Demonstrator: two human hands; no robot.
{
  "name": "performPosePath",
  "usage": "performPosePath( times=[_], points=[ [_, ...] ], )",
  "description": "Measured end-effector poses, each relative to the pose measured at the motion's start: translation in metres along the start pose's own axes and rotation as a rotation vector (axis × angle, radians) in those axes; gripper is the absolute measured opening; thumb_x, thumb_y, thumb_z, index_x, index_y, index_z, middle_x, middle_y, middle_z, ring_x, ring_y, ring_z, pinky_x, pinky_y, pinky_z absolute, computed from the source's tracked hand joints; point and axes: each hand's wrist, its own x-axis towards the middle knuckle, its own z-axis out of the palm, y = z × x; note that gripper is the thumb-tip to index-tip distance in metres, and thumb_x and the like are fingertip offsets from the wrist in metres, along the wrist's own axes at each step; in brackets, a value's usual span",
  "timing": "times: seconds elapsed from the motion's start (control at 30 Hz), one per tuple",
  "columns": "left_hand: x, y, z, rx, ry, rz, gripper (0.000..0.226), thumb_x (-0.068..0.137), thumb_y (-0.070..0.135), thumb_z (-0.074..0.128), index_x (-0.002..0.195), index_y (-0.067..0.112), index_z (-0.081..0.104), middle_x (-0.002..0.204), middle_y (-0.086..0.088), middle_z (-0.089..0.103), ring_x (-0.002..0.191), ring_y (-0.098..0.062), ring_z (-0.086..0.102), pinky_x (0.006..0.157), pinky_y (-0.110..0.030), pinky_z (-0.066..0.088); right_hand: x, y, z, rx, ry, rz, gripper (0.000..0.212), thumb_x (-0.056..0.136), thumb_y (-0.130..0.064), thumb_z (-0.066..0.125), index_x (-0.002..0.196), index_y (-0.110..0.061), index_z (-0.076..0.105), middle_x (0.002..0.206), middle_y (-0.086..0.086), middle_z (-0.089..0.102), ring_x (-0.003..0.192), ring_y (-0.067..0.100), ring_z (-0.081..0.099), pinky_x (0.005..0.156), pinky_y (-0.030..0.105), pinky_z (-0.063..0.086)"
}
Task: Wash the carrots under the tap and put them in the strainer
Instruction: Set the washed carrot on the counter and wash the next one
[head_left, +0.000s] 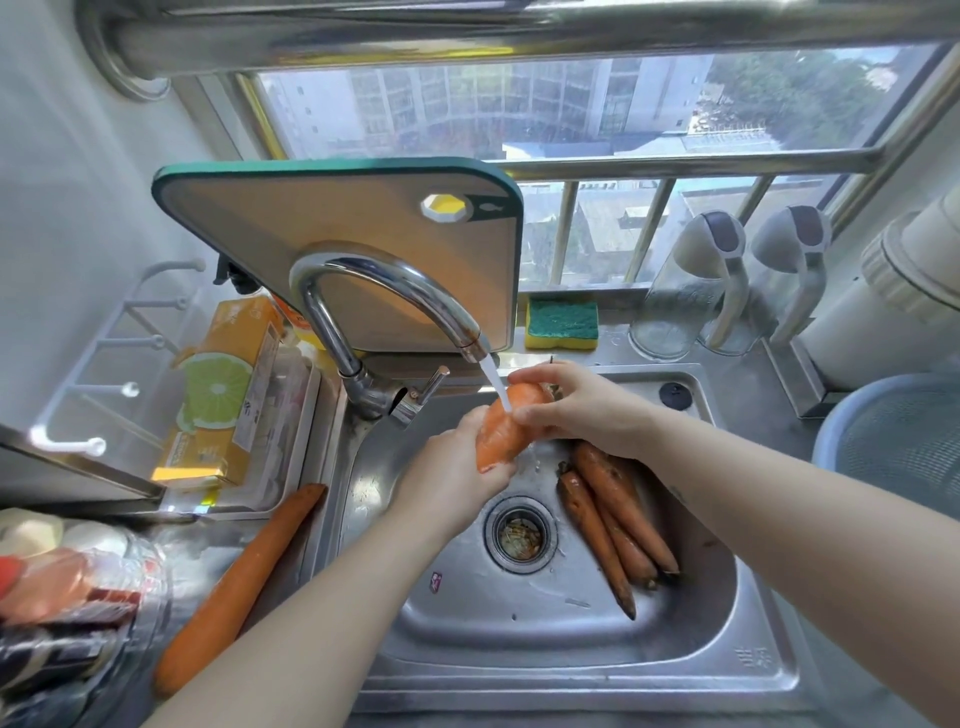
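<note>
forearms over sink (571, 675) | left hand (452, 478) grips carrot (506, 431) low end, right hand (587, 410) curls round top, under tap (363, 259) stream | stiff, wet, likely slippery: hold both ends | dirty carrots (613, 509) in basin, long carrot (244, 582) on left counter | strainer (904, 452) right of sink, path looks free

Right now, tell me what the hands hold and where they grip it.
One carrot, under the running tap: the left hand grips its lower end, the right hand holds its top end.
</note>
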Motion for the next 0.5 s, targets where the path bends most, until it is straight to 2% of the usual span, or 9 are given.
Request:
performPosePath(
  times=[0.07, 0.1, 0.2, 0.3, 0.37, 0.4, 0.5],
  points=[
    [-0.0012, 0.0011, 0.0015, 0.040, 0.023, 0.004, 0.064, 0.084, 0.045, 0.061, 0.140, 0.036, 0.031, 0.108, 0.001, 0.065, 0.090, -0.023, 0.063, 0.077, -0.039, 0.053, 0.0006, -0.0001, 0.0052, -0.167, 0.104, -0.063, 0.047, 0.083, -0.029, 0.072, 0.126, -0.016, 0.059, 0.124, 0.010, 0.054, 0.103, 0.019, 0.062, 0.074, 0.017, 0.055],
    [-0.0016, 0.0010, 0.0012, 0.047, 0.024, 0.008, 0.064, 0.084, 0.045, 0.061, 0.140, 0.036, 0.031, 0.108, 0.001, 0.065, 0.090, -0.023, 0.063, 0.076, -0.038, 0.053, 0.0008, 0.0004, 0.0066, -0.207, 0.116, -0.072, 0.048, 0.084, -0.033, 0.071, 0.128, -0.017, 0.058, 0.127, 0.006, 0.048, 0.105, 0.016, 0.058, 0.073, 0.015, 0.053],
    [-0.0025, -0.0014, 0.0001, 0.026, -0.007, -0.003, 0.062, 0.083, 0.044, 0.062, 0.138, 0.036, 0.034, 0.107, 0.001, 0.065, 0.090, -0.022, 0.063, 0.076, -0.036, 0.053, 0.0000, 0.0040, 0.0036, -0.129, -0.001, -0.012, 0.047, 0.088, -0.020, 0.067, 0.132, -0.015, 0.053, 0.135, 0.005, 0.034, 0.113, 0.021, 0.054, 0.087, 0.030, 0.055],
    [-0.0012, 0.0015, 0.0024, 0.074, 0.024, -0.017, 0.062, 0.084, 0.047, 0.059, 0.139, 0.036, 0.032, 0.107, 0.002, 0.064, 0.091, -0.023, 0.062, 0.076, -0.038, 0.053, -0.0006, 0.0032, 0.0065, -0.240, 0.083, -0.043, 0.045, 0.090, -0.028, 0.064, 0.132, -0.018, 0.052, 0.131, 0.000, 0.034, 0.111, 0.013, 0.049, 0.075, 0.013, 0.045],
    [-0.0004, 0.0030, 0.0042, 0.101, 0.044, -0.006, 0.064, 0.084, 0.048, 0.059, 0.139, 0.037, 0.029, 0.110, 0.002, 0.063, 0.094, -0.024, 0.062, 0.077, -0.039, 0.053, 0.0010, 0.0036, 0.0085, -0.273, 0.147, -0.066, 0.044, 0.092, -0.032, 0.060, 0.132, -0.016, 0.051, 0.126, -0.002, 0.032, 0.109, 0.010, 0.044, 0.074, 0.008, 0.036],
    [-0.0001, 0.0020, 0.0042, 0.091, 0.033, -0.003, 0.064, 0.083, 0.048, 0.059, 0.139, 0.037, 0.029, 0.110, 0.002, 0.064, 0.094, -0.024, 0.062, 0.077, -0.039, 0.053, 0.0010, 0.0035, 0.0081, -0.283, 0.116, -0.064, 0.044, 0.092, -0.032, 0.059, 0.133, -0.016, 0.050, 0.127, -0.002, 0.032, 0.110, 0.011, 0.045, 0.079, 0.010, 0.038],
    [0.0007, 0.0002, 0.0003, 0.029, -0.017, -0.021, 0.063, 0.083, 0.045, 0.062, 0.139, 0.035, 0.033, 0.109, 0.000, 0.064, 0.091, -0.023, 0.062, 0.078, -0.039, 0.053, -0.0013, 0.0025, 0.0020, -0.196, -0.009, -0.026, 0.044, 0.091, -0.023, 0.062, 0.133, -0.015, 0.050, 0.135, 0.003, 0.033, 0.116, 0.021, 0.051, 0.094, 0.032, 0.050]
  ],
)
